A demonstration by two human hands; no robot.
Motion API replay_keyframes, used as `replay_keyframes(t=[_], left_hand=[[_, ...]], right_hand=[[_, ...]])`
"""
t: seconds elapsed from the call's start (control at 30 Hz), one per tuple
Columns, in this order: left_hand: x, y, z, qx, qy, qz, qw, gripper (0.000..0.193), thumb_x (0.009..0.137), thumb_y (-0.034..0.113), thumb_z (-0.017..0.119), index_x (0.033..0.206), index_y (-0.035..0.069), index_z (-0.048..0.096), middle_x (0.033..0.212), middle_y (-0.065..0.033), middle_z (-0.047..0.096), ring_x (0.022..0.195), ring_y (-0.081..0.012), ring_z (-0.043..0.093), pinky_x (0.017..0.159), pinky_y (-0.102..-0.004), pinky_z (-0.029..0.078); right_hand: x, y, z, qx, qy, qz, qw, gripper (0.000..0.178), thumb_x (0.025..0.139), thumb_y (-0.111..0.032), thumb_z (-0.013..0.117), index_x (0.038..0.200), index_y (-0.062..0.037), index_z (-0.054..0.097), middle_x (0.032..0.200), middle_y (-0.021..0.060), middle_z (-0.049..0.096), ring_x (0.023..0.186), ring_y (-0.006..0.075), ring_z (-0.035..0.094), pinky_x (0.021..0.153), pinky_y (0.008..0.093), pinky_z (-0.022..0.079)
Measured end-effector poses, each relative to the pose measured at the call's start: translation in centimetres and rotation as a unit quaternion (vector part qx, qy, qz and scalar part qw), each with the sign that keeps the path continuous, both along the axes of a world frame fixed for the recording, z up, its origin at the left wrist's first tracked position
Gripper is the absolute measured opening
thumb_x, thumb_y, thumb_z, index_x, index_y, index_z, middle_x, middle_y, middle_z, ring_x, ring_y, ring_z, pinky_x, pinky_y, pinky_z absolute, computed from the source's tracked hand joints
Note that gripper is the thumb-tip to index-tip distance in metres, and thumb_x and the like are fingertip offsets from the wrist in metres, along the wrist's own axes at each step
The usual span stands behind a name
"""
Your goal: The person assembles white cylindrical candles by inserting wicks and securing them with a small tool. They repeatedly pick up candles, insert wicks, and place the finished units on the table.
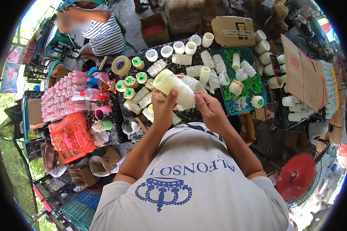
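A large pale cream cylinder (175, 87), smooth and rounded at its near end, is held tilted in front of my chest over the table. My left hand (164, 107) grips it from below and the left, thumb up along its side; some beige strands show by the fingers. My right hand (209, 109) has its thumb and bent fingers closed on the cylinder's right end. Beyond the hands lie several white, rough-sided cylinders, such as a hollow upright one (190, 48). At the left, several cylinders with green tops (131, 81) stand close together.
A teal tray (261, 86) at right holds green pieces (250, 85) and white cylinders. At left are a tape roll (121, 65), pink bundled objects (63, 94) and an orange basket (71, 136). A red fan (295, 175) stands at lower right. Another person (102, 32) sits at upper left.
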State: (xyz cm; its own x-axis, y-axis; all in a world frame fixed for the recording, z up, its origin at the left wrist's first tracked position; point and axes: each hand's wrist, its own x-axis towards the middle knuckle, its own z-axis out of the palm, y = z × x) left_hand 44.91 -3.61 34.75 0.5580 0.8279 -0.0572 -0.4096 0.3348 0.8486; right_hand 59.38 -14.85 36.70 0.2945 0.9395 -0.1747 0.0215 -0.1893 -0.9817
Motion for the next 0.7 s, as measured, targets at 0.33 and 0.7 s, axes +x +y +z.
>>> replay_keyframes(t=[0.33,0.7], left_hand=[[1.2,0.9,-1.4,-0.080,0.026,0.114,0.990,0.037,0.104,0.031,0.065,0.130,0.007,0.054,0.106,-0.0116,0.070,0.091,-0.0163,0.068,0.073,-0.0301,0.057],[-1.8,6.2,-0.4,-0.186,-0.001,0.156,0.970,0.043,0.104,0.049,0.061,0.130,0.015,0.060,0.108,-0.0041,0.072,0.072,-0.0082,0.062,0.052,-0.0240,0.043]], right_hand=[[-1.2,-0.9,1.9,-0.074,-0.153,0.015,0.985,0.023,0.108,-0.020,0.059,0.104,0.0012,0.068,0.067,0.0134,0.058,0.061,0.0256,0.051,0.060,0.0382,0.044],[0.1,-3.5,3.6,-0.097,-0.164,0.075,0.979,0.021,0.104,-0.020,0.063,0.099,-0.0023,0.072,0.066,0.0176,0.063,0.055,0.0318,0.060,0.055,0.0379,0.044]])
